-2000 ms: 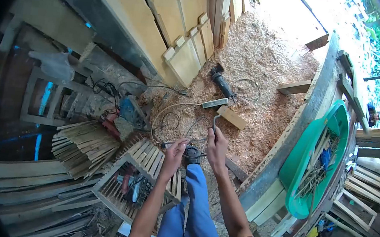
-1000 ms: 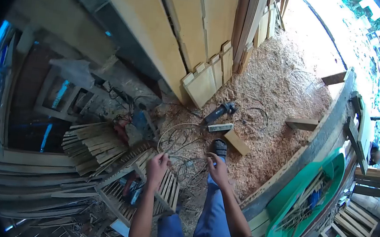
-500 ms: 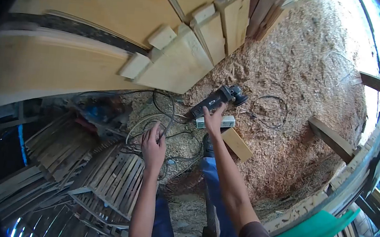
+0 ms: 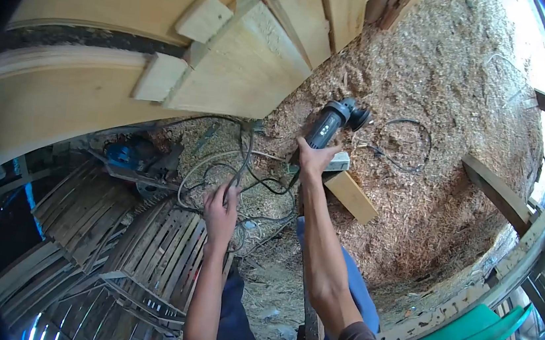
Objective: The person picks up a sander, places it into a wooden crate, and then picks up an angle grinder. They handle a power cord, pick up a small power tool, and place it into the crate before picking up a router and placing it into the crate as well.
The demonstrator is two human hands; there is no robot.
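1. The right hand (image 4: 314, 159) hid the grinder's (image 4: 330, 124) rear; its power strip (image 4: 337, 163) showed partly.
2. Right fingers clamped the grinder, lying on sawdust (image 4: 430, 186) at 12 o'clock.
3. The left hand (image 4: 221, 212), at 9 o'clock, was closed around a cable (image 4: 241, 160).

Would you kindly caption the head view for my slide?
Right hand grips a black angle grinder over sawdust; left hand holds its cables.

1. The angle grinder (image 4: 330, 124) lies on the sawdust floor (image 4: 430, 186), just before the leaning boards (image 4: 243, 67).
2. A wood block (image 4: 352, 196) lies right of the right hand (image 4: 314, 160).
3. Tangled cords (image 4: 233, 166) lie left of it, above the left hand (image 4: 220, 212).
4. Slatted crates (image 4: 157, 257) lie further left.
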